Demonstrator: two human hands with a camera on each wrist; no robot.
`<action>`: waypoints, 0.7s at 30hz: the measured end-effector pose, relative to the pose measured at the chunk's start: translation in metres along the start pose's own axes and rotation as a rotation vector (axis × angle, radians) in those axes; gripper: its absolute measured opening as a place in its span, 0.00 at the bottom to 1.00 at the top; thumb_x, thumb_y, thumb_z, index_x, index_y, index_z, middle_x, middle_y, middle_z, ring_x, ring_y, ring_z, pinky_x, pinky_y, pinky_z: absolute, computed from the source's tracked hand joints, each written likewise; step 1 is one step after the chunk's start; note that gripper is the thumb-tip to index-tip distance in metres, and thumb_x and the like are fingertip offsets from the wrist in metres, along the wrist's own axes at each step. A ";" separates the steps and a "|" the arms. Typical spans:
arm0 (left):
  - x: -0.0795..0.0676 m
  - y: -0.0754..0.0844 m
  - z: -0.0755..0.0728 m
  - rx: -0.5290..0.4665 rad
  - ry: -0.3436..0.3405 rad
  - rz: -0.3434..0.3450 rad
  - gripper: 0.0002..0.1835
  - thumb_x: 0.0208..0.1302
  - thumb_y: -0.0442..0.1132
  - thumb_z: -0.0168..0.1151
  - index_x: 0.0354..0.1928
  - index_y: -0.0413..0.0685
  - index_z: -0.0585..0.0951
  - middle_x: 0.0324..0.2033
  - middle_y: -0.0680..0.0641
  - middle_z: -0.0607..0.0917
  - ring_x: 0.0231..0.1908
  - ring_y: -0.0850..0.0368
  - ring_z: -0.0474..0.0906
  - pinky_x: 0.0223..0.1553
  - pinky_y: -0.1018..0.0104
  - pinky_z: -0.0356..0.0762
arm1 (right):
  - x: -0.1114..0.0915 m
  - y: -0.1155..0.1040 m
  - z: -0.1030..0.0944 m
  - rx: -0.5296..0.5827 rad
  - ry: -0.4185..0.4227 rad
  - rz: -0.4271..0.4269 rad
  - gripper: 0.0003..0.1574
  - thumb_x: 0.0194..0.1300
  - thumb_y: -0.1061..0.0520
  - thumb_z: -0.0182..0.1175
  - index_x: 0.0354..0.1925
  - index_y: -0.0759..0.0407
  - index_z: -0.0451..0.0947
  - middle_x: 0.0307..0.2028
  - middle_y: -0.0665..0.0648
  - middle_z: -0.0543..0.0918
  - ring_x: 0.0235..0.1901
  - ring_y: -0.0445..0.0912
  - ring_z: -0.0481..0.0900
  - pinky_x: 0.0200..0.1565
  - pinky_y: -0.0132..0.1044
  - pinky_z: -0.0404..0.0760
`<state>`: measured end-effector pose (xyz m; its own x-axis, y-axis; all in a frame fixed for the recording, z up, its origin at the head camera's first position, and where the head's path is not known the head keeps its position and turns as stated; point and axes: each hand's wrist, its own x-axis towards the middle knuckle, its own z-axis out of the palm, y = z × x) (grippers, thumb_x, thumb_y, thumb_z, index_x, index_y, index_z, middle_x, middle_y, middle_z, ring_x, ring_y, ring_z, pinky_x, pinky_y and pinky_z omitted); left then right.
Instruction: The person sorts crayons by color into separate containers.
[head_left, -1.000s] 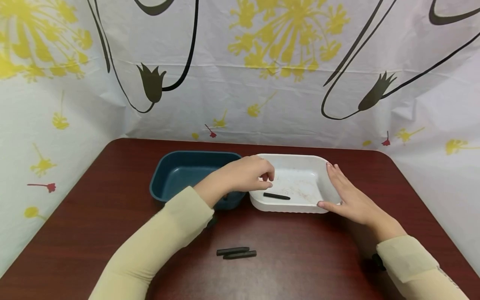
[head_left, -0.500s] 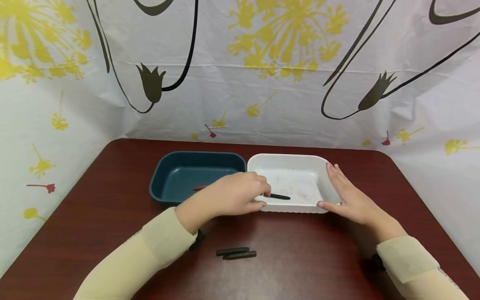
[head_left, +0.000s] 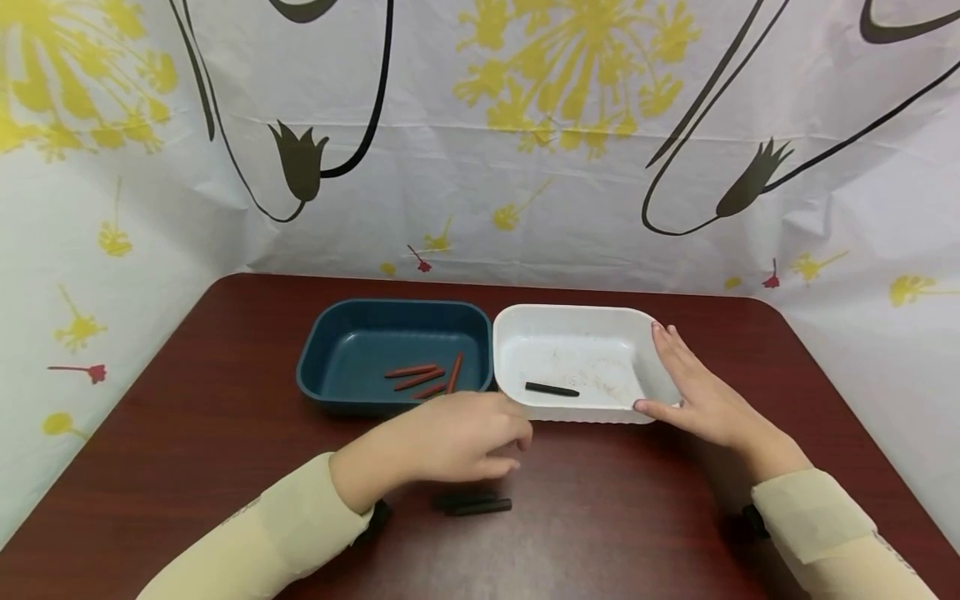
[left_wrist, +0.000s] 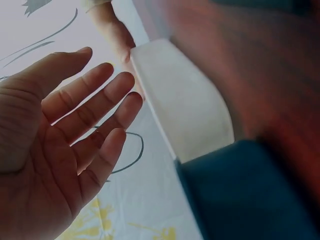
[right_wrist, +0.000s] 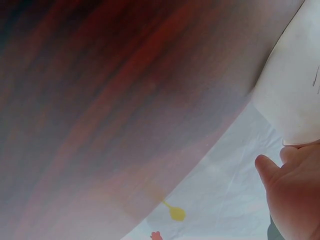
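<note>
My left hand hovers over the table in front of the two bins, with nothing in it. In the left wrist view its palm shows bare and its fingers are loosely spread. Below it lie black crayons, partly hidden by the hand and its shadow. With its fingers straight, my right hand rests on the right end of the white bin. One black crayon lies inside that bin. The blue bin holds several red-brown crayons.
The two bins stand side by side, nearly touching, toward the back of the dark red table. A white cloth with printed flowers hangs behind and at both sides. Small crumbs speckle the white bin's floor.
My left hand has come back from over the white bin toward the table's front, uncovering the red-brown crayons in the blue bin. The right hand has stayed put.
</note>
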<state>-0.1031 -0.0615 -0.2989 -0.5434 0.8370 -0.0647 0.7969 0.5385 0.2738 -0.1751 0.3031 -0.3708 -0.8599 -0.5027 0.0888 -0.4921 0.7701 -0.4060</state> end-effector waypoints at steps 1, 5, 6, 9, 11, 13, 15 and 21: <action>-0.001 0.000 0.003 -0.003 -0.008 -0.002 0.10 0.69 0.44 0.62 0.47 0.51 0.84 0.40 0.54 0.85 0.39 0.65 0.76 0.40 0.74 0.77 | 0.000 0.000 0.000 0.001 0.000 0.001 0.66 0.64 0.41 0.65 0.80 0.55 0.32 0.80 0.56 0.36 0.80 0.48 0.28 0.73 0.24 0.31; -0.005 -0.001 0.012 -0.003 -0.048 -0.022 0.09 0.68 0.44 0.63 0.47 0.52 0.85 0.39 0.55 0.86 0.37 0.66 0.76 0.39 0.74 0.77 | 0.001 0.000 0.000 0.010 -0.004 0.005 0.66 0.64 0.41 0.65 0.80 0.55 0.32 0.80 0.55 0.35 0.80 0.48 0.28 0.74 0.25 0.32; -0.006 -0.002 0.015 -0.001 -0.057 -0.025 0.09 0.68 0.44 0.63 0.46 0.52 0.85 0.38 0.56 0.85 0.37 0.66 0.76 0.40 0.74 0.77 | 0.001 0.001 0.000 0.010 -0.004 0.005 0.66 0.64 0.41 0.65 0.80 0.55 0.32 0.80 0.54 0.35 0.80 0.48 0.28 0.74 0.25 0.32; -0.008 -0.006 0.023 0.007 -0.079 -0.026 0.05 0.66 0.43 0.64 0.41 0.54 0.84 0.33 0.58 0.83 0.35 0.67 0.74 0.37 0.74 0.75 | 0.001 0.001 0.000 0.009 -0.004 0.002 0.66 0.64 0.41 0.65 0.80 0.55 0.32 0.80 0.53 0.34 0.80 0.48 0.28 0.74 0.25 0.31; -0.009 -0.009 0.028 0.012 -0.090 -0.026 0.03 0.65 0.43 0.65 0.37 0.54 0.84 0.30 0.59 0.81 0.33 0.67 0.73 0.34 0.74 0.72 | 0.001 0.002 0.000 0.007 -0.002 0.001 0.66 0.64 0.41 0.65 0.80 0.55 0.32 0.80 0.54 0.35 0.80 0.48 0.28 0.74 0.25 0.31; -0.010 -0.011 0.031 0.023 -0.100 -0.034 0.03 0.64 0.44 0.66 0.35 0.55 0.83 0.29 0.60 0.79 0.31 0.67 0.71 0.32 0.73 0.70 | 0.001 0.001 0.000 0.006 -0.001 0.000 0.66 0.64 0.41 0.65 0.80 0.55 0.32 0.80 0.54 0.35 0.80 0.48 0.28 0.74 0.25 0.31; -0.011 -0.012 0.034 0.016 -0.111 -0.048 0.04 0.64 0.44 0.67 0.35 0.54 0.82 0.29 0.60 0.78 0.31 0.67 0.70 0.32 0.73 0.70 | 0.001 0.001 0.000 0.007 -0.002 0.002 0.66 0.64 0.41 0.65 0.80 0.55 0.32 0.80 0.54 0.35 0.80 0.49 0.28 0.74 0.25 0.32; -0.016 -0.019 0.041 -0.072 -0.147 -0.107 0.05 0.61 0.43 0.69 0.31 0.55 0.81 0.24 0.60 0.75 0.25 0.68 0.68 0.27 0.74 0.68 | 0.001 0.001 0.000 0.001 0.000 -0.003 0.65 0.64 0.42 0.65 0.79 0.56 0.32 0.80 0.55 0.35 0.80 0.49 0.28 0.73 0.24 0.31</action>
<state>-0.0985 -0.0815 -0.3419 -0.5752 0.7835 -0.2351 0.7129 0.6211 0.3255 -0.1760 0.3033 -0.3709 -0.8582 -0.5053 0.0903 -0.4950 0.7681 -0.4062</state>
